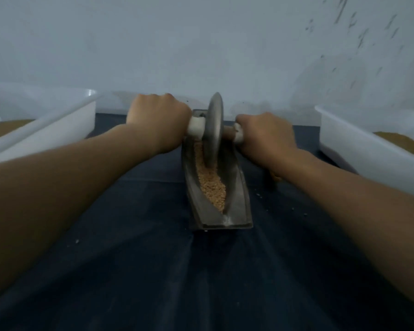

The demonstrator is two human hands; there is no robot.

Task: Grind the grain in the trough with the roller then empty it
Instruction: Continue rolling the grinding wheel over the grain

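Roller (215,125) set in a trough (240,199) of grain (213,187)
The left hand (159,118) and right hand (264,134) each close a grip round the roller's handles; its disc stands in the grain at the trough's far end, on the dark counter (153,259) between two white tubs (65,115).

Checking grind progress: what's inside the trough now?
Tan grain lies along the trough channel, heaped toward the near end; the roller disc stands in it at the far end. Whatever is under the disc is hidden.
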